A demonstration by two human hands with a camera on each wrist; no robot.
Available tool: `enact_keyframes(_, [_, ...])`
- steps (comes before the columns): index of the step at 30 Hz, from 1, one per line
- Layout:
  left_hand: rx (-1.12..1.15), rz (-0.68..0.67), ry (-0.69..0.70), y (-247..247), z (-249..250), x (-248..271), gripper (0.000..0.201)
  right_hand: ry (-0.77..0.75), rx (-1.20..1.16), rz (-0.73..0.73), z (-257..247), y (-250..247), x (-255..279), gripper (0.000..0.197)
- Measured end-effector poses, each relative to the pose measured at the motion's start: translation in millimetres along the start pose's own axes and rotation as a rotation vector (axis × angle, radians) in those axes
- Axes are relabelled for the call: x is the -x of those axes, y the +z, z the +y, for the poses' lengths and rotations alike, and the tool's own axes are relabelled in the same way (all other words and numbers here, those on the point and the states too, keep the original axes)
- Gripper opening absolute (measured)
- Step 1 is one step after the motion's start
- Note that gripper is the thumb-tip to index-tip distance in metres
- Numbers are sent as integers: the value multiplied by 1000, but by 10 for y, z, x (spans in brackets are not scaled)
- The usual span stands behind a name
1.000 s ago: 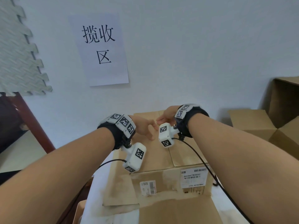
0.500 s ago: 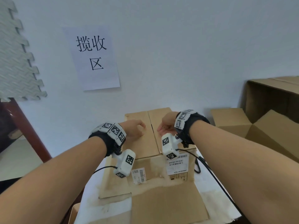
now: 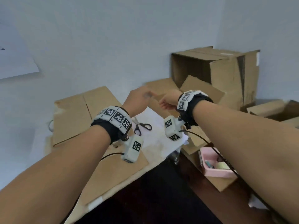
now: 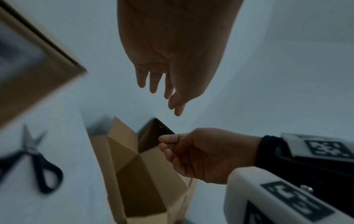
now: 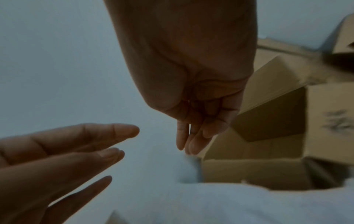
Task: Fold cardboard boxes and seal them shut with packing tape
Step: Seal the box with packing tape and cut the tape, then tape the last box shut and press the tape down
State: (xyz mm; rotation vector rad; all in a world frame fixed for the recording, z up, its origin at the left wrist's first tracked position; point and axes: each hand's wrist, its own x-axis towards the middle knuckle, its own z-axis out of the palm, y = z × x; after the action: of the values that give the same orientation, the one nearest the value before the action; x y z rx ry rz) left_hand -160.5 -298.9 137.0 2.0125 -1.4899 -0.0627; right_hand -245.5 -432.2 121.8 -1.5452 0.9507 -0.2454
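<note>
Now both hands reach toward the open box (image 3: 210, 73), apparently to fetch it for folding. Left hand (image 3: 139, 98) is spread and empty; right hand (image 3: 168, 100) hangs loosely curled, holding nothing.

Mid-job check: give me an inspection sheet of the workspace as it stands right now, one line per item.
Surface: table under a white cover, stained in places.
Job's things: folded box on the left, flaps closed, tape on its seam not discernible; open boxes lying on the right; no tape roll identifiable.
Clutter: black-handled scissors on the cover; pink tray of small items at the right edge.
Grippers: left hand open, fingers extended, holding nothing; right hand loosely curled, empty, near an open box's flap.
Cables: black leads run from both wrist cameras.
Surroundings: pale wall; white paper sheet on it at left.
</note>
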Motion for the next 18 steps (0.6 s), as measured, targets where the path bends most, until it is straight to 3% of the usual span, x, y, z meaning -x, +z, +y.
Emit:
enact_keyframes(5, [21, -122, 158, 727, 441, -193, 29, 132, 81, 174, 592, -777, 122, 39])
enact_keyframes(13, [144, -311, 112, 1580, 600, -458, 29, 353, -13, 339, 1651, -1649, 22, 31])
enact_keyframes(18, [169, -405, 103, 2007, 690, -608, 29, 465, -54, 321, 2172, -1854, -56, 26])
